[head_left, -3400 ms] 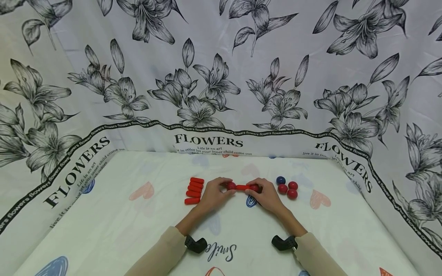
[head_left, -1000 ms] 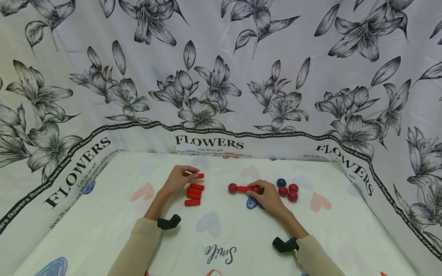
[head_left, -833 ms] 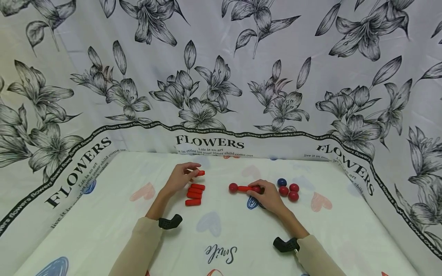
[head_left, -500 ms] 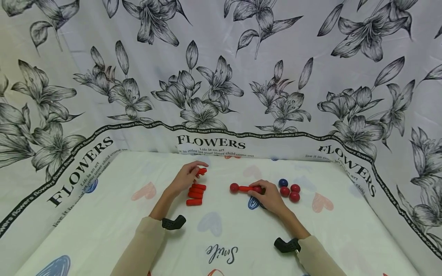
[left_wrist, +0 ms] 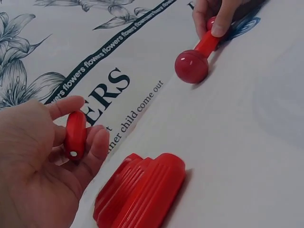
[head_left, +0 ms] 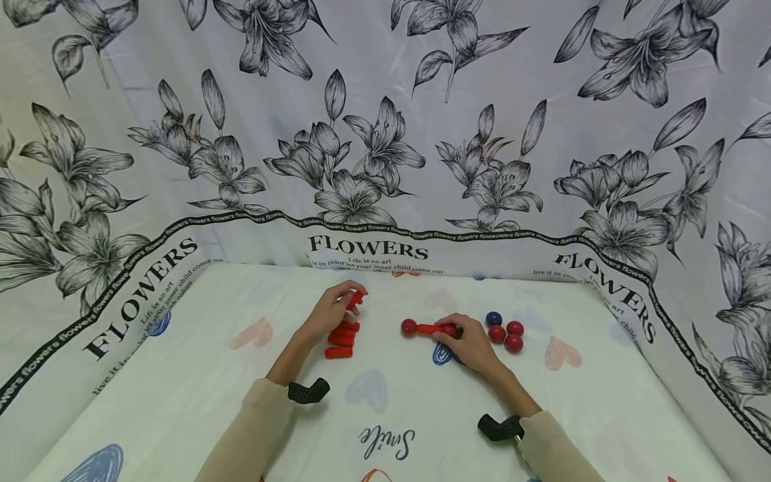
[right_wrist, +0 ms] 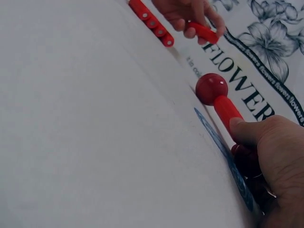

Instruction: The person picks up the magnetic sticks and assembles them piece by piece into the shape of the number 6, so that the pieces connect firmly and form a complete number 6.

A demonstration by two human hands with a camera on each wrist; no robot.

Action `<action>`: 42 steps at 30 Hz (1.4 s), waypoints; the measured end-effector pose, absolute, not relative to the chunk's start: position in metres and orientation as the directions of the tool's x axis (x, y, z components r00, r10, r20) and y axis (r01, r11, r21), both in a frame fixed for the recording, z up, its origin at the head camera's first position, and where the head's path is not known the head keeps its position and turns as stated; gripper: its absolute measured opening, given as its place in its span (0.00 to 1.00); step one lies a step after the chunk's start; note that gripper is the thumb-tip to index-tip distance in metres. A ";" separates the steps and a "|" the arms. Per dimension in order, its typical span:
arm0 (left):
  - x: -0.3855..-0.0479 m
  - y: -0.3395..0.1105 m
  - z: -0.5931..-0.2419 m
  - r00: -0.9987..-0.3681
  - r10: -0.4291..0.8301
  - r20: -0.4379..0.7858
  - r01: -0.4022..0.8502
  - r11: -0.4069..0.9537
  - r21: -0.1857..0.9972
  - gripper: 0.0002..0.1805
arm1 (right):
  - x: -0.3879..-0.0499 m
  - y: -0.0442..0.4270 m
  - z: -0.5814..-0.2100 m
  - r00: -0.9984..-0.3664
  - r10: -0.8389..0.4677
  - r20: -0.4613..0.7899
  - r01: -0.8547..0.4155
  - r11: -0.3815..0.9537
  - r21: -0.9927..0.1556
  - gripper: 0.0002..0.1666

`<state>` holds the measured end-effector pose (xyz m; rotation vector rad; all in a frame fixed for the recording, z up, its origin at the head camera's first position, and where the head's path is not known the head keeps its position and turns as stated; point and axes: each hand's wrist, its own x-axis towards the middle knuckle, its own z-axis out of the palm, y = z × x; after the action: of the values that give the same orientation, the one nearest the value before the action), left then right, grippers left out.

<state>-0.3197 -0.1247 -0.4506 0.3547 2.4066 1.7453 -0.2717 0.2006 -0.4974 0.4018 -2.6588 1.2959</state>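
My left hand (head_left: pixel 328 312) (left_wrist: pixel 42 161) holds a red rod (left_wrist: pixel 75 135) in its fingers, raised above the row of red rods (head_left: pixel 340 340) (left_wrist: pixel 149 194). One end of the held rod shows a small pale dot. My right hand (head_left: pixel 472 340) (right_wrist: pixel 280 161) grips the right end of a joined piece: a red rod (head_left: pixel 426 329) (right_wrist: pixel 229 114) with a dark red ball (head_left: pixel 408 327) (left_wrist: pixel 192 66) on its far left end and another dark red ball (head_left: pixel 448 330) under my fingers. In the right wrist view, something dark beneath that hand is too dim to make out.
Right of my right hand, a blue ball (head_left: pixel 494 318) and three dark red balls (head_left: pixel 514 343) sit close together. The pale patterned cloth (head_left: pixel 385 402) covers the table, and a flower-print curtain (head_left: pixel 385 167) stands behind it.
My left hand has left the joined piece, picked up a red rod and, in the last half second, shifted slightly right while the rod turned in its fingers. My right hand stays on the joined piece.
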 end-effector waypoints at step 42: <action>-0.296 -0.082 -0.460 -0.763 0.645 0.037 0.284 0.283 0.916 0.18 | -0.273 0.212 -0.492 -0.957 -0.216 0.193 -0.284 0.565 -0.775 0.16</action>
<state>-0.2957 -0.0820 -0.4601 0.8420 2.2176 1.4741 -0.2733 0.2123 -0.4917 0.4344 -2.7104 1.3637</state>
